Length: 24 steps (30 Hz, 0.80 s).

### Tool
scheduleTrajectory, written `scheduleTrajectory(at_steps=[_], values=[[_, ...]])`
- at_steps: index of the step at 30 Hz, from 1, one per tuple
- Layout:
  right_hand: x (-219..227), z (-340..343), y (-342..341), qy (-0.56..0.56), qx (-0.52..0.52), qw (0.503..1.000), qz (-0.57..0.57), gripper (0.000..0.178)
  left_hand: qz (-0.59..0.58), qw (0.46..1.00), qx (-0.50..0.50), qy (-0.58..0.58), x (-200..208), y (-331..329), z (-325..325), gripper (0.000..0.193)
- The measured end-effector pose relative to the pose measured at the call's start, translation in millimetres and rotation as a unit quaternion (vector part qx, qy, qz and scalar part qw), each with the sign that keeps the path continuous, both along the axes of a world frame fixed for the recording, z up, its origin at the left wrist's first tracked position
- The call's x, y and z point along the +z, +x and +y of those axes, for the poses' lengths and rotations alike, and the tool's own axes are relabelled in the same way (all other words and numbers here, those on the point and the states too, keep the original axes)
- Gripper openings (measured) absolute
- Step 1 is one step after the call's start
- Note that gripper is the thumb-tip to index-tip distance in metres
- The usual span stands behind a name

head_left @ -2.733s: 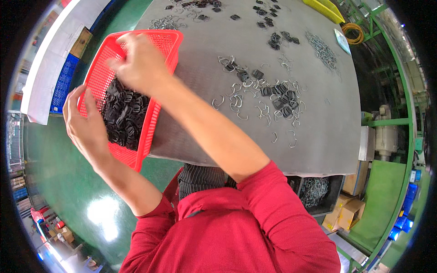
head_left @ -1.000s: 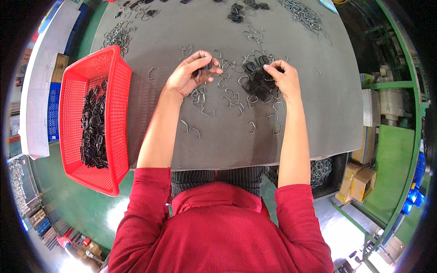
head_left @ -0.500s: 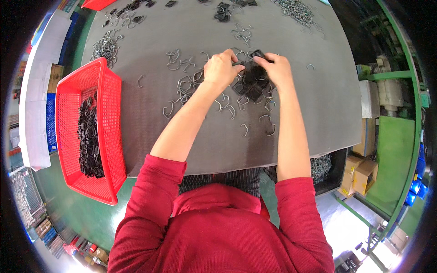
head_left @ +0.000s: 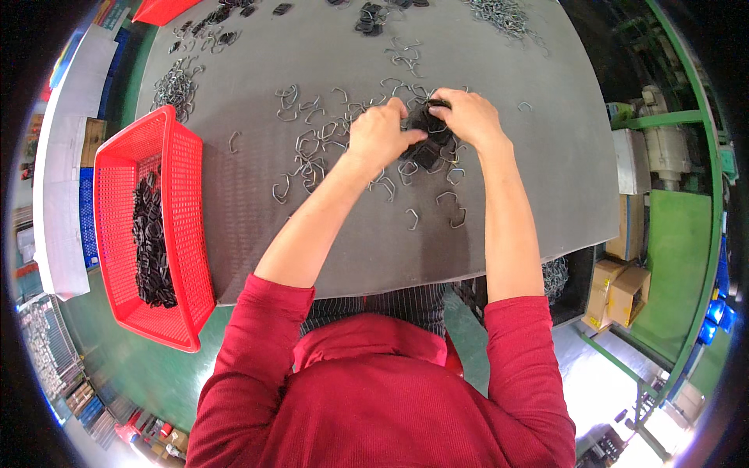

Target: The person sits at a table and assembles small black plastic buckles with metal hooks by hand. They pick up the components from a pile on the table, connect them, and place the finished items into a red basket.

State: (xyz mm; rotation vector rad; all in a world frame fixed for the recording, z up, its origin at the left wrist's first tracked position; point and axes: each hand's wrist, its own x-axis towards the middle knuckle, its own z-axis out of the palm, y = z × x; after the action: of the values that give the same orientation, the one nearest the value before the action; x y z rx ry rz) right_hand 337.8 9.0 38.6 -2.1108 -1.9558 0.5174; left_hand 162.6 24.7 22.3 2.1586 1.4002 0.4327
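Both my hands work over a small heap of black, flat, squarish plastic pieces (head_left: 425,154) on the grey table. Thumb and fingers of my right hand (head_left: 474,121) pinch one black plastic piece (head_left: 439,104) just above the heap's far side. My left hand (head_left: 378,134) is at the heap's left edge, fingers curled and thumb stretched towards the pieces. What it holds, if anything, is hidden by the fingers. Bent metal wire hooks (head_left: 308,143) lie scattered left of the heap, partly under my left wrist; a few more hooks (head_left: 447,198) lie nearer me.
A red plastic basket (head_left: 187,234) with black pieces (head_left: 152,242) stands at the table's left edge. Further piles of wire hooks (head_left: 176,87) and black pieces (head_left: 370,19) lie across the far side. Below the right front edge sits a dark crate (head_left: 577,285) with metal parts, beside cardboard boxes (head_left: 616,292).
My view has shifted slightly. The right hand has turned a little and still pinches a black piece; my left hand's thumb now reaches further over the heap.
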Motion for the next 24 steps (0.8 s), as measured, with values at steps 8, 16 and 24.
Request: scheduleTrajectory(at_steps=[8, 16, 24], values=[[-10, -11, 29, -0.048, -0.159, 0.915, 0.368, 0.027, -0.253, 0.874, -0.120, -0.396, 21, -51, 16, 0.026], [14, -11, -14, -0.071, -0.055, 0.996, -0.004, 0.039, -0.341, 0.875, 0.019, -0.343, 8, -38, 43, 0.036], [4, -37, 32, -0.020, -0.071, 0.821, 0.566, 0.031, 0.023, 0.996, 0.087, 0.002, -13, 5, 56, 0.034]])
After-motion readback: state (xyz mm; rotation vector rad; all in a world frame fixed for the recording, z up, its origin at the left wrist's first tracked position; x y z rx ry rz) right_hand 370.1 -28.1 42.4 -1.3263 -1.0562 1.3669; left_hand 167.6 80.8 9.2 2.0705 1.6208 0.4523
